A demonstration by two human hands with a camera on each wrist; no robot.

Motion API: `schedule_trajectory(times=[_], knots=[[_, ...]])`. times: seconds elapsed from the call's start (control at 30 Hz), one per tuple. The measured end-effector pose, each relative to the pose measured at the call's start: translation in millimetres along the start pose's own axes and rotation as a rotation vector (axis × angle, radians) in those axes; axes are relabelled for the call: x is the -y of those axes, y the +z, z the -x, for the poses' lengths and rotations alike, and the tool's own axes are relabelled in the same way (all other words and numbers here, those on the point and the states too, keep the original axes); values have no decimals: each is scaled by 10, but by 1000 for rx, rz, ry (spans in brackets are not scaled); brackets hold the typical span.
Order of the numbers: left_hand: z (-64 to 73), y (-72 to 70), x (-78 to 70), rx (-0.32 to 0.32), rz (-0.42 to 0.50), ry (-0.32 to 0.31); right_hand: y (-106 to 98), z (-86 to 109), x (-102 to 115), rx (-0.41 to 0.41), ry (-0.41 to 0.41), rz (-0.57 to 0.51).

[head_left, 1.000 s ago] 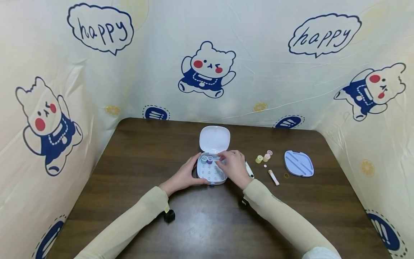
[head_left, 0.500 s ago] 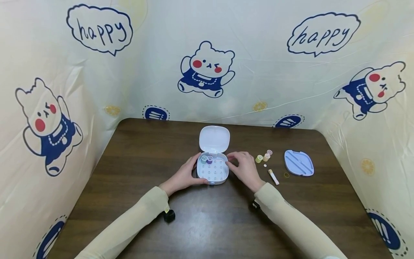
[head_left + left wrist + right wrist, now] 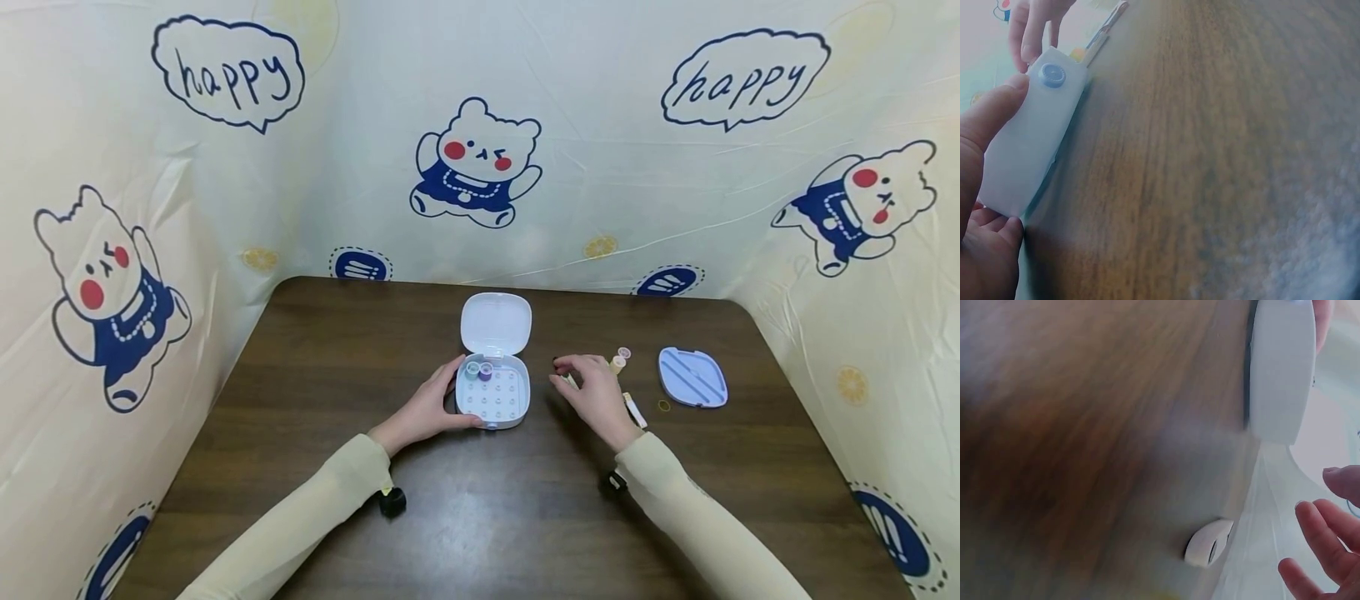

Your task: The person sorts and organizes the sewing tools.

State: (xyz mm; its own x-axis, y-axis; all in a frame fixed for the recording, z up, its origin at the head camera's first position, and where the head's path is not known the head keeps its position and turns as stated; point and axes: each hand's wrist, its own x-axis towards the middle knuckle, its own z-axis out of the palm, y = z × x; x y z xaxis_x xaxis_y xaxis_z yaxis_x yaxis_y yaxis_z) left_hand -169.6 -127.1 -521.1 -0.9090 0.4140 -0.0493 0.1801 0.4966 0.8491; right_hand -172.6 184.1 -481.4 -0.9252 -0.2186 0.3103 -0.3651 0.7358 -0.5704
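My left hand (image 3: 426,406) pinches the open white box (image 3: 1035,134). My right hand (image 3: 597,402) hovers near it, fingers spread above the bench (image 3: 480,508).

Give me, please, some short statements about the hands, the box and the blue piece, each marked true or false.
The left hand holds the pale box. True.
The lid of the box is closed. False: the lid stands open.
A teal spool and a purple spool are inside the box. True.
The blue grooved piece lies left of the box. False: it lies to the right.
The right hand is apart from the box. True.
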Motion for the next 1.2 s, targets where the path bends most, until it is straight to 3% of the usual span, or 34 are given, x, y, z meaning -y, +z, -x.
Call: schedule_trajectory(times=[0.3,0.73,1.2], knots=[[12,-12,-20,11,-3,-13,-102,66,-165,-56,-47,-1],[3,-1,0,7,-4,-7,-258,121,-413,-49,53,37],[2,-8,5,15,3,-8,-317,136,-599,-157,55,87]])
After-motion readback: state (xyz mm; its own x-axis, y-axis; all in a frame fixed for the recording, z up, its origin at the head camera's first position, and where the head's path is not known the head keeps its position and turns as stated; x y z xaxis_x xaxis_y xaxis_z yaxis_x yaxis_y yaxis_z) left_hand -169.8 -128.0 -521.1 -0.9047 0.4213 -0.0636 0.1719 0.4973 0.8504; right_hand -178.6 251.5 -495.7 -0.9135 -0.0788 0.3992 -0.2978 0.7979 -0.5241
